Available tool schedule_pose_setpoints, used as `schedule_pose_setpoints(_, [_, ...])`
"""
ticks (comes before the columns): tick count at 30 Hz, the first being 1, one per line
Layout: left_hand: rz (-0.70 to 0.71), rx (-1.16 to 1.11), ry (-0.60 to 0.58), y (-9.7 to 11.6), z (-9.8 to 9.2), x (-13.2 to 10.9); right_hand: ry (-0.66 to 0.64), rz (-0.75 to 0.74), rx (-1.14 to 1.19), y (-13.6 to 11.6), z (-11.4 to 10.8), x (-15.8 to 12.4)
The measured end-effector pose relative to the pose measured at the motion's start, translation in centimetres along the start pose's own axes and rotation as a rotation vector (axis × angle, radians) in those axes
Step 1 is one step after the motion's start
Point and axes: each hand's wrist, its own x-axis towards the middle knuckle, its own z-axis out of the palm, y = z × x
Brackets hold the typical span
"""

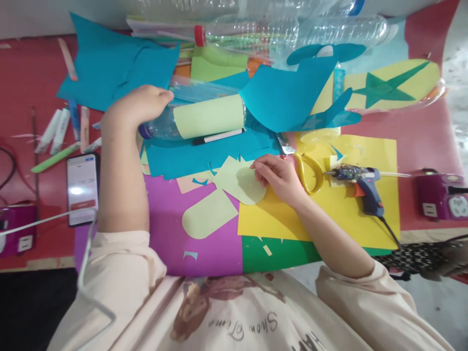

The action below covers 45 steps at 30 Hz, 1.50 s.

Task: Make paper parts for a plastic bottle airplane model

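My right hand point(275, 176) pinches the edge of a pale green paper cutout point(239, 181) with one rounded end. A second rounded pale green cutout point(209, 214) lies beside it on purple paper point(164, 229). My left hand point(141, 105) is closed above the neck of a lying clear plastic bottle point(161, 124) wrapped in a pale green paper band point(209, 117). Its fingertips are mostly hidden, touching the end of a clear packet point(204, 91); what they grip is unclear. Yellow-handled scissors point(310, 173) lie just right of my right hand.
A glue gun point(360, 183) with its cord rests on yellow paper point(383, 151). Blue paper point(120, 68), large clear bottles point(300, 31) and a decorated bottle with a green star point(387, 90) fill the back. A phone point(83, 187) and markers point(60, 129) are left.
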Motion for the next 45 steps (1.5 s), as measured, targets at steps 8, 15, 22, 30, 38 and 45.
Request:
schedule_pose_setpoints(8, [0.307, 0.029, 0.140, 10.4, -2.5, -8.6, 0.008, -0.025, 0.233, -0.3, 0.0, -0.2])
schedule_pose_setpoints(15, [0.854, 0.030, -0.067, 14.1, 5.7, -14.7, 0.152, 0.184, 0.329, 0.9, 0.1, 0.2])
schedule_pose_setpoints(22, [0.532, -0.264, 0.248, 6.9, 3.6, -11.8, 0.462, -0.009, 0.162, 1.9, -2.8, 1.2])
schedule_pose_setpoints(30, [0.244, 0.020, 0.092, 1.3, 3.6, -6.7, 0.968, -0.252, 0.150, 2.2, -4.7, 1.7])
schedule_pose_setpoints(38, [0.133, 0.133, 0.085, 2.7, 3.4, -1.8, 1.000, -0.229, 0.268, 2.9, -5.0, 2.5])
schedule_pose_setpoints(45, [-0.075, 0.184, 0.142, 1.5, 4.8, 3.6, 1.015, -0.205, 0.278, 2.0, -4.9, 2.3])
